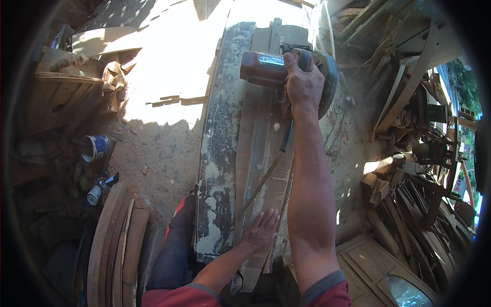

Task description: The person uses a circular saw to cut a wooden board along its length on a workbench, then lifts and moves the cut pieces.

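Note:
Far out on the workbench (216, 158), my right hand (305, 86) is wrapped round the handle of a dark red circular saw (262, 68). The saw's round guard (331, 84) shows to the right of the hand; its blade is hidden. Under the saw lies a long brown board (254, 128), running from the far end toward me. Close to my body, my left hand (263, 233) rests flat on the board's near part, fingers together and stretched forward. The saw's power cord (266, 176) trails back along the board toward my left hand.
Curved wooden planks (113, 240) stand at the near left. A paint can (96, 147) and a spray can (95, 194) sit at the left. Stacked wood pieces (414, 225) and a panelled wooden door (378, 258) occupy the right. Sawdust covers the ground (158, 148).

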{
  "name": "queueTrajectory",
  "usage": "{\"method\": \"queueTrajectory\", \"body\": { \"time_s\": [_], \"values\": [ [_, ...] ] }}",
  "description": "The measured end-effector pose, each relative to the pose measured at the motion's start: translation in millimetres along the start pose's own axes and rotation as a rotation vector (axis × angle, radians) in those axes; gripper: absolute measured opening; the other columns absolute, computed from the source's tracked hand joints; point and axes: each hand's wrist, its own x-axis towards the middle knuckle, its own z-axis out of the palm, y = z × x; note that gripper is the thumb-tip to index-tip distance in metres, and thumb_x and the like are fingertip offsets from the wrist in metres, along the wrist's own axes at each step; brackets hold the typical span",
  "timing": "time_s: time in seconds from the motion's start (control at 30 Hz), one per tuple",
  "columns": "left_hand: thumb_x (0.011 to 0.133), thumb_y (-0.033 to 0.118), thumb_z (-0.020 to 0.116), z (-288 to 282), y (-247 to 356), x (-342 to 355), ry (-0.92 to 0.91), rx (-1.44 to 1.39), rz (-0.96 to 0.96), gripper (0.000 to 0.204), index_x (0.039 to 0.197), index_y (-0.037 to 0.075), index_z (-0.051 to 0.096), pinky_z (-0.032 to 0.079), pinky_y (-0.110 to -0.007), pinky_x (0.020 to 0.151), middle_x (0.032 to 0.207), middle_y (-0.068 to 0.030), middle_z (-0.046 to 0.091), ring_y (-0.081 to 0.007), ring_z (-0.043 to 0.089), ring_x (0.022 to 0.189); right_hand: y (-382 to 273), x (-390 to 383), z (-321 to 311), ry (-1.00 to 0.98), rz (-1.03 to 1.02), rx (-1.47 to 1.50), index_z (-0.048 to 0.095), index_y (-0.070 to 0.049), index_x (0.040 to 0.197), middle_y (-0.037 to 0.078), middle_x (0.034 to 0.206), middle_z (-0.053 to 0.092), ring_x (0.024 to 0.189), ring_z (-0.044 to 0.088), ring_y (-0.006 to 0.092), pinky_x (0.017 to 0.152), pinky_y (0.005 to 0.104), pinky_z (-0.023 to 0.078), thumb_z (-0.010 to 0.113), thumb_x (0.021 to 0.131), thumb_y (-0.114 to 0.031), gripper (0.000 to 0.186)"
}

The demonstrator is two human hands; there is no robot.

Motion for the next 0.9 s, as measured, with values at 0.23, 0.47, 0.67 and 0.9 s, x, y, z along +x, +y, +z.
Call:
{"method": "queueTrajectory", "body": {
  "time_s": [0.23, 0.47, 0.67, 0.9],
  "values": [
    [0.1, 0.048, 0.048, 7.9, 1.1, -0.4, 0.05, -0.019, -0.004, 0.069, 0.154, 0.005, 0.041, 0.013, -0.051, 0.127, 0.163, -0.014, 0.034, -0.031, 0.023, 0.155, -1.8, 13.1, 5.0, -0.01, 0.022, 0.001, 0.073, 0.003, 0.105, 0.022, 0.103, 0.074, 0.1, 0.071, 0.0353, 0.091, 0.0437, 0.053, 0.077, 0.086, -0.047, 0.053],
    [0.1, 0.047, 0.05, 12.0, -1.2, -3.1, 0.094, -0.031, -0.008, 0.068, 0.153, 0.004, 0.043, 0.014, -0.052, 0.126, 0.162, -0.0146, 0.035, -0.0314, 0.024, 0.155, -5.2, 28.8, 10.4, 0.003, 0.002, 0.025, 0.074, 0.002, 0.106, 0.023, 0.106, 0.074, 0.103, 0.071, 0.0355, 0.092, 0.0432, 0.053, 0.077, 0.085, -0.046, 0.053],
    [0.097, 0.044, 0.055, 16.5, -1.0, -2.2, 0.009, -0.134, 0.035, 0.067, 0.15, 0.004, 0.046, 0.019, -0.056, 0.124, 0.158, -0.0165, 0.039, -0.0333, 0.027, 0.153, -18.2, 30.9, 5.8, 0.08, -0.05, -0.092, 0.072, 0.003, 0.105, 0.019, 0.094, 0.075, 0.085, 0.073, 0.0285, 0.08, 0.0392, 0.055, 0.077, 0.087, -0.044, 0.051],
    [0.095, 0.043, 0.056, 30.3, 0.8, 2.9, -0.072, -0.577, -0.022, 0.068, 0.149, 0.002, 0.047, 0.021, -0.06, 0.123, 0.156, -0.0176, 0.041, -0.035, 0.028, 0.153, -35.4, 37.6, 3.0, 0.035, 0.046, 0.022, 0.07, 0.006, 0.11, 0.027, 0.108, 0.073, 0.106, 0.071, 0.0394, 0.097, 0.0452, 0.054, 0.079, 0.083, -0.044, 0.057]
  ]
}}
